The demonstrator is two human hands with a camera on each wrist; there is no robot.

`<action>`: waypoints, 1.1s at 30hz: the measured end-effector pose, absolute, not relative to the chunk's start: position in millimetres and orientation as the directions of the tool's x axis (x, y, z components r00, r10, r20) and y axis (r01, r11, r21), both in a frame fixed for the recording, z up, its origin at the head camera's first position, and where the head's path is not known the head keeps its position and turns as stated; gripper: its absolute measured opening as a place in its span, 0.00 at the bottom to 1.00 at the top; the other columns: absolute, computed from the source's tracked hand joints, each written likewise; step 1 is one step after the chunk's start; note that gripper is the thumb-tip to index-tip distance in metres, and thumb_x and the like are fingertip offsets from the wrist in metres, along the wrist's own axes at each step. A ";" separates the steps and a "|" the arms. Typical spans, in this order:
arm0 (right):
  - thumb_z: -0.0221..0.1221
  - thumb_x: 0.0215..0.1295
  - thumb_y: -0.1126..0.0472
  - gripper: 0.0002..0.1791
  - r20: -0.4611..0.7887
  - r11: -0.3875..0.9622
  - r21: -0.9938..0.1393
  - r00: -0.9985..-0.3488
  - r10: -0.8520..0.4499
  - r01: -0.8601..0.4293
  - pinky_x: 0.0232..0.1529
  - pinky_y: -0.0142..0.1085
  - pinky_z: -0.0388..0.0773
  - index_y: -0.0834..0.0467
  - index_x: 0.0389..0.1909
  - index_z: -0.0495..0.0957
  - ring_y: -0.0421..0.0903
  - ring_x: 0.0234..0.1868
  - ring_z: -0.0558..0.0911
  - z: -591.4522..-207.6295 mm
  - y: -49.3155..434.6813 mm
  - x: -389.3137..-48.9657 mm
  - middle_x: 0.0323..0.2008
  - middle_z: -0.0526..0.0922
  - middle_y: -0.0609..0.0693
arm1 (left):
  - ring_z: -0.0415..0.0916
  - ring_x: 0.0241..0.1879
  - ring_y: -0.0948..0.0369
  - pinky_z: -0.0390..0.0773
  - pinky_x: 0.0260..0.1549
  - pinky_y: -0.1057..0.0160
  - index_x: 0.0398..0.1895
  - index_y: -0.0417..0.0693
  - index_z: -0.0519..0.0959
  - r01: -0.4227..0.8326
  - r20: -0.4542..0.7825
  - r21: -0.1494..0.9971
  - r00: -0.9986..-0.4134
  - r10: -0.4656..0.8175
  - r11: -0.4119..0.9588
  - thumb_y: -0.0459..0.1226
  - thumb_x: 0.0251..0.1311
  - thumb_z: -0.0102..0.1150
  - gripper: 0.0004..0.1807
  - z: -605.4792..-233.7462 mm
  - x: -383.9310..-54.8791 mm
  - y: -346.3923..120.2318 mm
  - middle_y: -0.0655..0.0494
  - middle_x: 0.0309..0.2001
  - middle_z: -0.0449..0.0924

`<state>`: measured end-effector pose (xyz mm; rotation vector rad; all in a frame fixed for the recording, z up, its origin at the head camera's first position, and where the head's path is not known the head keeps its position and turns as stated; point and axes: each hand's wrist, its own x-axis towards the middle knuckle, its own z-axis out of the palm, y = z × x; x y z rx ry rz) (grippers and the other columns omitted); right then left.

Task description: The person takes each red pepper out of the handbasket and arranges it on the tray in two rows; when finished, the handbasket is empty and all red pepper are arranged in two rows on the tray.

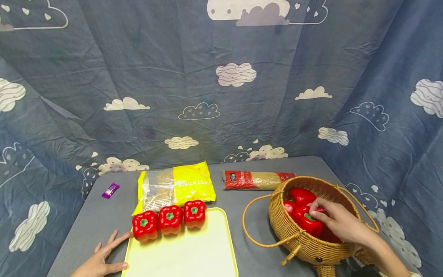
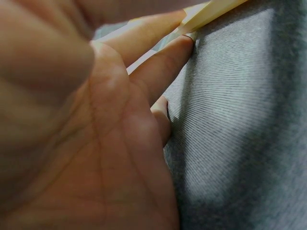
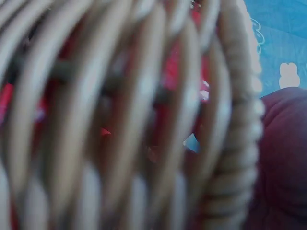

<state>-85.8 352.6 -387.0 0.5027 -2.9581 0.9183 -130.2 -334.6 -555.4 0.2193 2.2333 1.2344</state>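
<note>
Three red bell peppers [image 1: 170,220] with green stems stand in a row along the far left part of a pale yellow tray [image 1: 183,254]. My left hand [image 1: 100,258] lies at the tray's left edge with its fingers spread, fingertips right at the rim; the left wrist view shows its palm [image 2: 96,143] close up. On the right, my right hand [image 1: 337,219] reaches over the rim into a wicker basket [image 1: 287,227] and grips a red bell pepper [image 1: 306,222] near its stem. Another red pepper [image 1: 302,196] lies behind it in the basket. Woven strands [image 3: 139,96] hide most of the right wrist view.
Behind the tray lies a yellow pasta bag [image 1: 194,182]. A red packet of noodles [image 1: 259,180] is at the back, left of the basket. A small purple wrapped snack [image 1: 110,190] sits at the far left. The basket's looped handle [image 1: 244,219] sticks out toward the tray.
</note>
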 end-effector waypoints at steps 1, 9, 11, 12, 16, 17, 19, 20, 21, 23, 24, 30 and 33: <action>0.58 0.72 0.61 0.04 0.108 0.772 -0.559 -0.950 -0.294 -0.302 0.25 0.30 0.62 0.57 0.38 0.76 0.29 0.27 0.66 -386.1 352.8 -85.7 0.27 0.71 0.38 | 0.15 0.74 0.30 0.08 0.54 0.22 0.78 0.49 0.57 -0.122 -0.396 0.823 -0.824 0.406 0.555 0.45 0.59 0.70 0.46 -557.2 -130.6 -335.3 0.29 0.78 0.36; 0.59 0.70 0.68 0.04 0.223 0.782 -0.537 -0.947 -0.232 -0.318 0.27 0.28 0.67 0.57 0.43 0.77 0.30 0.31 0.71 -377.4 353.1 -89.8 0.34 0.78 0.42 | 0.14 0.74 0.31 0.06 0.56 0.25 0.78 0.49 0.57 -0.141 -0.411 0.820 -0.820 0.398 0.555 0.44 0.59 0.70 0.47 -544.2 -126.5 -328.5 0.28 0.78 0.32; 0.58 0.70 0.69 0.07 0.232 0.784 -0.538 -0.949 -0.215 -0.310 0.31 0.27 0.71 0.58 0.47 0.76 0.28 0.35 0.74 -374.8 352.8 -91.5 0.39 0.81 0.46 | 0.14 0.74 0.30 0.06 0.56 0.25 0.78 0.44 0.56 -0.132 -0.402 0.823 -0.823 0.402 0.553 0.42 0.59 0.70 0.47 -536.1 -123.8 -324.0 0.27 0.77 0.31; 0.57 0.71 0.69 0.09 0.228 0.783 -0.544 -0.951 -0.207 -0.301 0.32 0.26 0.72 0.59 0.49 0.76 0.27 0.37 0.75 -373.4 352.8 -92.3 0.42 0.82 0.49 | 0.14 0.73 0.30 0.05 0.56 0.26 0.78 0.42 0.56 -0.126 -0.396 0.823 -0.826 0.401 0.553 0.41 0.59 0.70 0.47 -532.1 -122.2 -321.7 0.26 0.77 0.31; 0.55 0.73 0.70 0.15 0.214 0.779 -0.555 -0.955 -0.206 -0.292 0.39 0.21 0.75 0.64 0.58 0.74 0.24 0.45 0.76 -368.8 352.7 -95.3 0.51 0.82 0.59 | 0.14 0.72 0.27 0.06 0.55 0.24 0.75 0.33 0.55 -0.093 -0.355 0.837 -0.842 0.406 0.540 0.37 0.58 0.70 0.46 -520.3 -116.1 -314.7 0.23 0.76 0.33; 0.54 0.73 0.69 0.16 0.208 0.782 -0.551 -0.956 -0.208 -0.290 0.40 0.20 0.75 0.64 0.59 0.74 0.23 0.47 0.76 -367.8 352.7 -95.6 0.53 0.81 0.60 | 0.15 0.72 0.27 0.07 0.56 0.24 0.75 0.32 0.55 -0.092 -0.355 0.835 -0.843 0.404 0.542 0.36 0.58 0.70 0.46 -518.9 -115.1 -314.0 0.23 0.76 0.33; 0.54 0.73 0.69 0.17 0.210 0.793 -0.535 -0.955 -0.211 -0.292 0.43 0.18 0.73 0.63 0.61 0.74 0.23 0.50 0.75 -366.4 352.5 -96.1 0.55 0.81 0.61 | 0.15 0.72 0.26 0.07 0.56 0.23 0.75 0.32 0.55 -0.094 -0.357 0.833 -0.844 0.400 0.545 0.36 0.58 0.70 0.46 -517.2 -114.1 -313.2 0.23 0.76 0.33; 0.54 0.74 0.68 0.18 0.210 0.798 -0.527 -0.954 -0.212 -0.294 0.44 0.17 0.72 0.62 0.62 0.74 0.23 0.51 0.74 -365.5 352.5 -96.1 0.56 0.81 0.61 | 0.15 0.72 0.26 0.07 0.55 0.23 0.76 0.32 0.55 -0.095 -0.359 0.832 -0.843 0.399 0.547 0.36 0.58 0.70 0.46 -516.7 -114.2 -312.9 0.23 0.76 0.33; 0.54 0.74 0.68 0.18 0.211 0.801 -0.521 -0.954 -0.213 -0.294 0.45 0.16 0.70 0.61 0.62 0.75 0.23 0.53 0.73 -364.5 352.4 -96.1 0.56 0.81 0.60 | 0.15 0.72 0.26 0.07 0.55 0.23 0.76 0.32 0.54 -0.098 -0.363 0.830 -0.842 0.399 0.549 0.36 0.59 0.70 0.47 -516.7 -114.6 -312.9 0.23 0.76 0.33; 0.54 0.74 0.68 0.18 0.230 0.806 -0.502 -0.947 -0.225 -0.314 0.48 0.14 0.67 0.59 0.62 0.76 0.24 0.55 0.73 -362.9 352.2 -96.7 0.56 0.82 0.59 | 0.15 0.72 0.27 0.07 0.56 0.24 0.76 0.32 0.54 -0.104 -0.370 0.827 -0.841 0.396 0.553 0.36 0.59 0.70 0.47 -516.5 -115.3 -312.8 0.23 0.76 0.32; 0.54 0.73 0.68 0.18 0.243 0.808 -0.491 -0.942 -0.231 -0.325 0.49 0.13 0.65 0.59 0.61 0.77 0.25 0.56 0.73 -362.0 352.1 -97.1 0.56 0.82 0.59 | 0.14 0.72 0.27 0.07 0.56 0.24 0.76 0.33 0.54 -0.110 -0.375 0.825 -0.839 0.393 0.554 0.37 0.59 0.70 0.47 -516.4 -115.7 -312.8 0.23 0.76 0.32; 0.56 0.70 0.71 0.19 0.337 0.817 -0.425 -0.905 -0.258 -0.391 0.51 0.09 0.60 0.57 0.59 0.79 0.22 0.56 0.72 -356.3 349.2 -99.2 0.55 0.84 0.59 | 0.14 0.72 0.27 0.06 0.56 0.24 0.76 0.32 0.54 -0.117 -0.381 0.827 -0.836 0.395 0.550 0.37 0.59 0.70 0.48 -515.9 -115.9 -312.4 0.23 0.76 0.30; 0.56 0.69 0.74 0.20 0.365 0.797 -0.433 -0.891 -0.271 -0.420 0.51 0.09 0.61 0.57 0.59 0.79 0.18 0.56 0.69 -353.0 345.6 -100.6 0.54 0.84 0.58 | 0.14 0.72 0.26 0.07 0.56 0.24 0.76 0.31 0.54 -0.113 -0.377 0.830 -0.835 0.401 0.546 0.36 0.59 0.70 0.47 -516.2 -115.5 -312.7 0.22 0.75 0.30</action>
